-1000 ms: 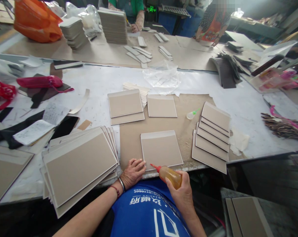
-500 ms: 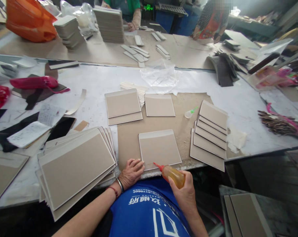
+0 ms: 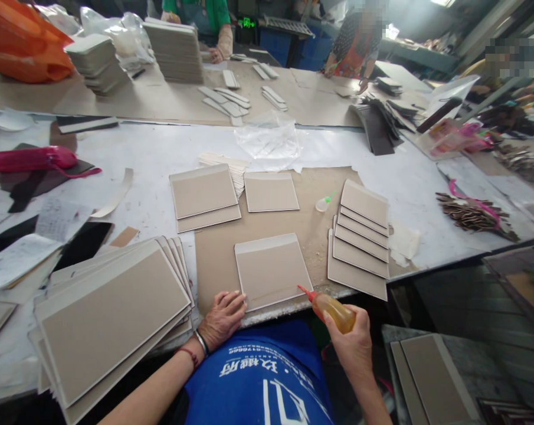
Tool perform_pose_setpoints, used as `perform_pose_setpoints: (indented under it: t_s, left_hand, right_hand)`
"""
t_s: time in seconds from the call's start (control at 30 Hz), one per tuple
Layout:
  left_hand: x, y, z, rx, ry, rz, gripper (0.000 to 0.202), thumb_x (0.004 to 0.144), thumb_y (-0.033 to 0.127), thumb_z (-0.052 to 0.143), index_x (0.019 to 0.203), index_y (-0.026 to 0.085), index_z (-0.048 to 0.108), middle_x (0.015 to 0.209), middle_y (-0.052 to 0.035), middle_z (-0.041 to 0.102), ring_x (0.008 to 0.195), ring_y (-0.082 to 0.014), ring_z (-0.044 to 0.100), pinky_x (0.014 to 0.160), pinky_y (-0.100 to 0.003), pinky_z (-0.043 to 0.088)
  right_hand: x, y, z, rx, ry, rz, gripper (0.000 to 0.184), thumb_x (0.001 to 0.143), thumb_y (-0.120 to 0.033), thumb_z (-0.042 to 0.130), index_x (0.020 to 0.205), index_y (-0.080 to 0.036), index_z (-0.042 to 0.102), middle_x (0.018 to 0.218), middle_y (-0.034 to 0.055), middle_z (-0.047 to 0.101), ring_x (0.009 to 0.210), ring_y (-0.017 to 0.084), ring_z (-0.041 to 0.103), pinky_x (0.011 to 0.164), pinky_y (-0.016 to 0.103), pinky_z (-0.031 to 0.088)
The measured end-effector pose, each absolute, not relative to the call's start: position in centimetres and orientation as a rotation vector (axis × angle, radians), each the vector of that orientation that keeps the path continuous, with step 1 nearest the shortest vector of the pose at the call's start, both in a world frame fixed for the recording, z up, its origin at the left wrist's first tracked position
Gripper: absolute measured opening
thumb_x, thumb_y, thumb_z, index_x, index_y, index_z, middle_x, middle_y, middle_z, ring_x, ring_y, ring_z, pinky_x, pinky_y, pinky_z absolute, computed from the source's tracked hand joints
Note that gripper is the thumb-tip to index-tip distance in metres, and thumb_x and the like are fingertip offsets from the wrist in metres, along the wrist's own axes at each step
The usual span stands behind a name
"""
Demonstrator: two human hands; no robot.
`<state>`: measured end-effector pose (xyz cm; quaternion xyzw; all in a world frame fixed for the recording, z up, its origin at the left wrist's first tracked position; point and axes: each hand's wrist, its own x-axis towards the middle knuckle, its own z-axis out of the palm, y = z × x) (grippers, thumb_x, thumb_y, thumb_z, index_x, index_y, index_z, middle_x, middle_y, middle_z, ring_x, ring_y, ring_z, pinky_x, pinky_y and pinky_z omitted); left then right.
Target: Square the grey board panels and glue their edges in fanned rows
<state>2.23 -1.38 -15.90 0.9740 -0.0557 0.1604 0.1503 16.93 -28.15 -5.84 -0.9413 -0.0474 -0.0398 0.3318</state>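
A flat beige panel (image 3: 271, 265) with a paler strip along its far edge lies in front of me on a brown sheet (image 3: 213, 254). My left hand (image 3: 223, 317) rests palm down at the panel's near left corner, fingers stretched out. In my right hand (image 3: 353, 339) is a squeeze bottle (image 3: 335, 311) of amber liquid, tilted with its red nozzle at the panel's near right edge. A faint wet-looking line runs along the near edge of the panel. The fingers of my right hand are wrapped round the bottle.
A large stack of panels (image 3: 111, 319) sits at left, a fanned row of panels (image 3: 359, 251) at right. Beyond are more panels (image 3: 205, 190), a small green-tipped bottle (image 3: 323, 204) and a clear plastic bag (image 3: 271, 139). Two people stand across the table.
The bottle's nozzle has moved right along the panel's near edge, leaving a faint line. My left hand stays at the corner. The camera view has turned slightly right.
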Motion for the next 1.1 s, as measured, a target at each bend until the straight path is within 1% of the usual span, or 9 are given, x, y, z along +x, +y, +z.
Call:
perform_pose_setpoints:
  t_s: [0.2,0.3,0.5,0.57,0.7,0.8,0.93,1.0,1.1]
  left_hand:
    - [2.3,-1.4,-15.6,2.799,-0.168,0.499,0.024,0.08,0.024,0.053,0.104,0.024,0.058,0.114,-0.0037,0.06,0.111,-0.0212,0.046,0.097,-0.039,0.028]
    - [2.2,-1.5,-15.5,2.822,-0.177,0.484,0.025,0.08,0.024,0.054,0.104,0.024,0.058,0.115,-0.0036,0.06,0.112,-0.0215,0.046,0.097,-0.039,0.028]
    - [2.4,-1.4,-15.5,2.837,-0.199,0.503,0.025,0.08,0.024,0.052,0.104,0.023,0.058,0.114,-0.0042,0.06,0.112,-0.0211,0.046,0.097,-0.038,0.028]
    - [2.4,-1.4,-15.5,2.814,-0.189,0.556,0.024,0.08,0.025,0.052,0.103,0.023,0.058,0.113,-0.0037,0.061,0.111,-0.0208,0.046,0.096,-0.038,0.029]
    - [2.4,-1.8,-14.7,2.786,-0.166,0.593,0.026,0.08,0.017,0.046,0.103,0.023,0.057,0.11,-0.0044,0.062,0.109,-0.0203,0.049,0.092,-0.038,0.035]
    - [3.3,-2.3,-13.2,2.708,-0.041,0.605,0.03,0.082,0.013,0.042,0.107,0.021,0.055,0.107,-0.007,0.062,0.103,-0.0195,0.053,0.086,-0.037,0.043]
    - [8.3,-1.1,-11.5,2.457,0.322,0.64,0.028,0.084,0.017,0.043,0.111,0.021,0.051,0.104,-0.008,0.061,0.098,-0.0183,0.056,0.084,-0.035,0.048]
    - [12.7,0.7,-11.3,2.417,0.405,0.602,0.024,0.085,0.019,0.043,0.106,0.02,0.053,0.101,-0.008,0.06,0.097,-0.0192,0.056,0.088,-0.037,0.047]
    - [20.0,4.1,-11.6,2.369,0.556,0.52,0.021,0.08,0.016,0.048,0.101,0.018,0.055,0.105,-0.0091,0.059,0.104,-0.0218,0.053,0.093,-0.039,0.043]
  right_hand:
    - [17.9,-29.3,-5.9,-2.48,-0.105,-0.164,0.041,0.067,-0.052,0.057,0.092,-0.022,0.043,0.091,0.0042,0.048,0.079,0.021,0.052,0.069,0.035,0.044]
    - [18.1,-29.6,-6.0,-2.462,-0.073,-0.141,0.042,0.066,-0.051,0.058,0.092,-0.022,0.044,0.09,0.0037,0.048,0.079,0.021,0.052,0.071,0.035,0.044]
    - [16.7,-28.2,-6.6,-2.32,-0.053,0.095,0.042,0.064,-0.047,0.063,0.092,-0.021,0.046,0.089,0.0025,0.052,0.079,0.02,0.055,0.074,0.036,0.045]
    - [15.9,-26.8,-6.8,-2.186,0.001,0.207,0.044,0.062,-0.045,0.066,0.093,-0.021,0.046,0.086,0.0018,0.055,0.077,0.02,0.056,0.071,0.035,0.047]
    - [14.9,-23.9,-6.5,-1.688,0.248,0.526,0.046,0.06,-0.044,0.07,0.092,-0.02,0.048,0.076,0.0005,0.061,0.065,0.018,0.058,0.051,0.028,0.045]
    - [15.1,-22.6,-5.7,-1.31,0.371,0.727,0.043,0.062,-0.038,0.072,0.096,-0.019,0.054,0.081,0.0021,0.065,0.063,0.017,0.059,0.048,0.024,0.043]
    - [16.0,-22.3,-4.7,-1.1,0.446,0.745,0.037,0.063,-0.029,0.073,0.097,-0.02,0.061,0.09,0.005,0.067,0.072,0.018,0.062,0.053,0.026,0.047]
    - [16.4,-22.7,-4.5,-1.065,0.502,0.705,0.033,0.063,-0.029,0.074,0.093,-0.02,0.064,0.09,0.0061,0.068,0.072,0.02,0.063,0.054,0.027,0.049]
    - [16.9,-23.9,-4.8,-1.027,0.555,0.688,0.032,0.061,-0.033,0.075,0.09,-0.019,0.066,0.089,0.008,0.069,0.075,0.022,0.064,0.054,0.028,0.051]
